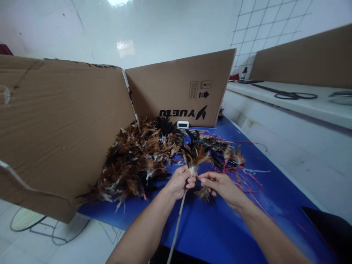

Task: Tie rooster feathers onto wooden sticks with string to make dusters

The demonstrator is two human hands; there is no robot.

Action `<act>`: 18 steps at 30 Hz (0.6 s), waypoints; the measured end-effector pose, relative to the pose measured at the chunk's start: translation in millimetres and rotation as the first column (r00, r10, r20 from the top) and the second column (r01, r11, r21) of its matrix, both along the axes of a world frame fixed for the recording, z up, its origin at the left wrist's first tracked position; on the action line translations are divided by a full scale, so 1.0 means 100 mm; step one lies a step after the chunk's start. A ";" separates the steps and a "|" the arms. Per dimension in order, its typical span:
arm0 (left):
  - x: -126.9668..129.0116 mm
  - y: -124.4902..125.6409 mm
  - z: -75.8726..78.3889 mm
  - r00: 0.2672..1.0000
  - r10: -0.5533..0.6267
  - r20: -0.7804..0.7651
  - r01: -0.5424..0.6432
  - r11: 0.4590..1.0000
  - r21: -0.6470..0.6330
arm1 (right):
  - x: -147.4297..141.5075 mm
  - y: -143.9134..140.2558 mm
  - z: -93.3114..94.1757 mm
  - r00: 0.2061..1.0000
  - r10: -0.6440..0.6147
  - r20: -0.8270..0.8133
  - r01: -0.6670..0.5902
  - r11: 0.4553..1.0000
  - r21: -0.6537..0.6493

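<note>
While the head camera looks down over both forearms, the left hand (180,182) closes its grip around the top of a thin pale stick (176,223), fingers pressed together where a small tuft of brown and black feathers (195,154) fans up from the stick's end. The stick runs down and back toward the person, below that grip, so the tuft appears to be held steady against it. Just right of the left grip, the right hand (220,186) pinches its fingertips together close to the tuft's base; what it pinches is too fine to tell, perhaps a thread. Thin red and pink strings (249,183) lie loose on the blue desk (220,227) to the right of that hand, within easy reach. Left of and beyond both grips sits a large heap of brown, black and white feathers (132,161), banked against a tall brown cardboard sheet (60,124). A brown cardboard box with black print (178,91) stands farther off, with a small white device (183,124) at its foot.
</note>
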State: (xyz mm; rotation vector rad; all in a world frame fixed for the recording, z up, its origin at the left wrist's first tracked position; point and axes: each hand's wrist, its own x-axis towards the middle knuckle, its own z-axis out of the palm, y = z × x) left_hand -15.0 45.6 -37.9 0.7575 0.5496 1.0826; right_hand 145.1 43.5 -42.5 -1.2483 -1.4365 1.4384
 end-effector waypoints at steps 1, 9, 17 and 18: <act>-0.01 0.01 -0.01 1.000 0.003 0.008 -0.003 1.000 -0.002 | 0.02 0.01 0.00 1.000 -0.006 -0.004 0.006 1.000 -0.004; -0.03 0.03 -0.02 0.999 0.045 0.005 -0.045 0.999 -0.018 | 0.18 0.07 0.01 0.985 -0.088 -0.147 0.082 0.996 -0.040; -0.05 0.08 -0.06 0.997 0.077 0.004 -0.077 0.996 -0.033 | 0.25 0.07 0.04 0.995 -0.059 -0.085 0.056 0.998 -0.036; -0.06 0.09 -0.06 0.997 0.074 0.007 -0.074 0.997 -0.029 | 0.24 0.07 0.02 0.999 -0.012 -0.036 0.012 1.000 -0.020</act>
